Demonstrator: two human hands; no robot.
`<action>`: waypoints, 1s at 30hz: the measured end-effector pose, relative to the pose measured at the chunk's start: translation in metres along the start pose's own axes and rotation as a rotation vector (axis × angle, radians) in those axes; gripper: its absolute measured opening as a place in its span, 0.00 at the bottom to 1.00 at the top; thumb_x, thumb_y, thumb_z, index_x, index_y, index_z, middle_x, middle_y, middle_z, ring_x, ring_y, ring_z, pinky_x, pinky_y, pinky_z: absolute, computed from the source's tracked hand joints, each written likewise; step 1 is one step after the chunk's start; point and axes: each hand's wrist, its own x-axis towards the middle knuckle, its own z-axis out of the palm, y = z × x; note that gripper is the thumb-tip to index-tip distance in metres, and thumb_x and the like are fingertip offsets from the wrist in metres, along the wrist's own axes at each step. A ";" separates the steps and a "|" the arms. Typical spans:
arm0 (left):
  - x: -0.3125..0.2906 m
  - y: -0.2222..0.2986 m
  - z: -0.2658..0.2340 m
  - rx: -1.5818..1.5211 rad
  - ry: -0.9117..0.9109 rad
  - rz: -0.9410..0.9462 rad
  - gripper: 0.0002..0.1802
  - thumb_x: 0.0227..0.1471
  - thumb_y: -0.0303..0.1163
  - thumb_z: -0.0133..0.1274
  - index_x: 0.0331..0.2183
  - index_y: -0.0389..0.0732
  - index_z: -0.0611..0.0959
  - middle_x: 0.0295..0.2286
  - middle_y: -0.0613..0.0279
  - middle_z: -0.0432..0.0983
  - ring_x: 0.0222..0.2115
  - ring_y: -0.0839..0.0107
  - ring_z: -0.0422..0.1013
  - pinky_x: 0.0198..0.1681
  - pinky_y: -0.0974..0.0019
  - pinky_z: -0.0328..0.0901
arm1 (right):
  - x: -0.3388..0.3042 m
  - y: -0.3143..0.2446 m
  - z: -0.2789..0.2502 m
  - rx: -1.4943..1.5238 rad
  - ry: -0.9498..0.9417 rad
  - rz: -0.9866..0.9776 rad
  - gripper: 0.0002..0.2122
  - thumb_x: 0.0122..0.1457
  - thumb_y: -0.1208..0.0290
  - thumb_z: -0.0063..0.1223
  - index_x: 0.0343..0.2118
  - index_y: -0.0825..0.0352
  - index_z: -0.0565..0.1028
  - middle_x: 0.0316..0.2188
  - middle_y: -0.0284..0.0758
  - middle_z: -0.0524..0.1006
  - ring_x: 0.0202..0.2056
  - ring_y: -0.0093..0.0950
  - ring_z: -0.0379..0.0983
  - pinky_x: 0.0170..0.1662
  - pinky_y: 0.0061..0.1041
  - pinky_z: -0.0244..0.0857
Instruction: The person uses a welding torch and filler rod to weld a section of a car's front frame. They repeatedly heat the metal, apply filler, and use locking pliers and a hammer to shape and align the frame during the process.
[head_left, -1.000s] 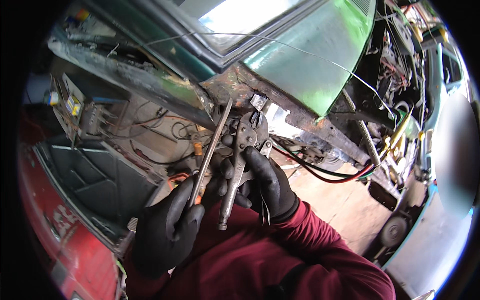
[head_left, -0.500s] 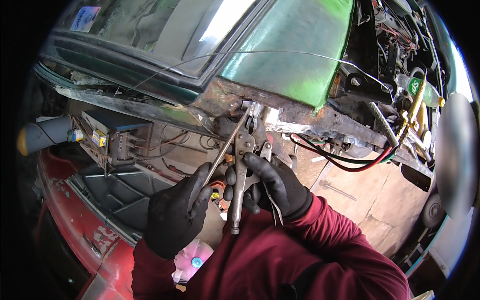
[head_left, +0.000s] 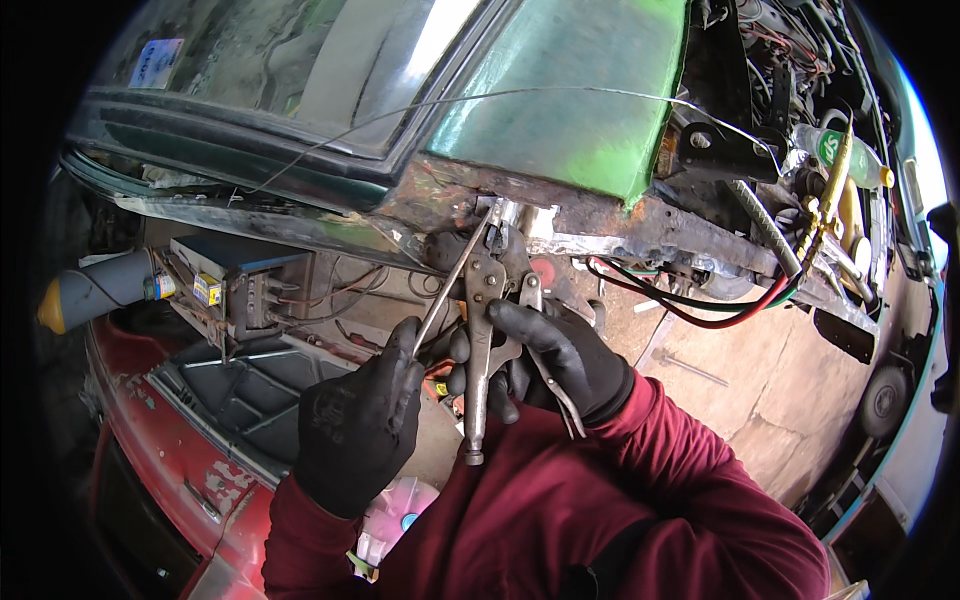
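Observation:
Both my hands wear black gloves. My left hand (head_left: pixel 355 430) grips a slim metal rod (head_left: pixel 447 290), which slants up and right until its tip meets the bright bare-metal patch (head_left: pixel 538 222) on the car body's lower edge. My right hand (head_left: pixel 575 360) is wrapped around a pair of worn locking pliers (head_left: pixel 485 310). The pliers stand nearly upright, jaws up at that same edge beside the rod's tip and adjusting screw toward me. Their lever handle angles out under my right hand. Whether the jaws clamp the metal, I cannot tell.
A green car panel (head_left: pixel 560 100) with a rusty sill lies ahead. A long thin wire (head_left: pixel 540 90) arches across it. Red and black cables (head_left: pixel 700 318) droop at right, near a plastic bottle (head_left: pixel 840 150). A boxy machine (head_left: pixel 240 270) and a red car panel (head_left: pixel 190 450) are at left.
The pliers' lever handle has swung slightly right, away from the main handle. My hands keep their grips, and the rod's tip stays by the jaws. The whole view has shifted a little.

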 end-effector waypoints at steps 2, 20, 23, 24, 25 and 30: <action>0.000 0.000 0.000 0.016 -0.009 -0.002 0.26 0.63 0.25 0.57 0.62 0.38 0.78 0.24 0.45 0.80 0.22 0.48 0.78 0.27 0.50 0.68 | 0.005 0.002 0.005 -0.092 0.061 -0.040 0.27 0.80 0.50 0.31 0.53 0.68 0.79 0.40 0.43 0.87 0.24 0.21 0.79 0.28 0.19 0.70; 0.003 -0.009 0.003 0.020 0.035 0.064 0.26 0.64 0.26 0.57 0.62 0.36 0.79 0.25 0.46 0.80 0.21 0.52 0.78 0.27 0.52 0.69 | 0.033 0.010 0.043 0.036 0.400 -0.090 0.21 0.75 0.47 0.49 0.43 0.65 0.74 0.26 0.34 0.79 0.24 0.30 0.82 0.26 0.28 0.77; 0.003 -0.010 0.000 0.050 -0.034 0.030 0.26 0.64 0.27 0.57 0.62 0.35 0.78 0.27 0.44 0.82 0.23 0.49 0.79 0.28 0.51 0.69 | 0.036 0.008 0.046 -0.019 0.390 -0.130 0.21 0.75 0.46 0.50 0.41 0.64 0.74 0.23 0.33 0.78 0.21 0.30 0.80 0.25 0.28 0.76; 0.003 -0.011 -0.001 0.058 -0.031 0.040 0.26 0.64 0.27 0.57 0.62 0.35 0.78 0.27 0.43 0.82 0.23 0.48 0.79 0.28 0.50 0.69 | 0.037 0.008 0.047 -0.022 0.415 -0.121 0.22 0.75 0.46 0.49 0.41 0.65 0.74 0.22 0.32 0.77 0.19 0.30 0.80 0.23 0.27 0.75; 0.002 -0.011 -0.001 0.064 -0.035 0.043 0.26 0.64 0.28 0.57 0.62 0.35 0.78 0.28 0.42 0.83 0.24 0.47 0.80 0.29 0.50 0.70 | 0.036 0.010 0.047 -0.032 0.417 -0.135 0.22 0.75 0.45 0.48 0.40 0.65 0.74 0.22 0.33 0.78 0.20 0.30 0.80 0.23 0.27 0.75; 0.000 -0.019 0.005 -0.049 -0.006 0.019 0.23 0.65 0.31 0.56 0.60 0.36 0.80 0.26 0.45 0.81 0.24 0.48 0.80 0.30 0.49 0.71 | 0.031 0.020 0.033 -0.339 0.380 -0.309 0.24 0.75 0.44 0.48 0.41 0.67 0.77 0.24 0.35 0.80 0.24 0.29 0.83 0.27 0.28 0.76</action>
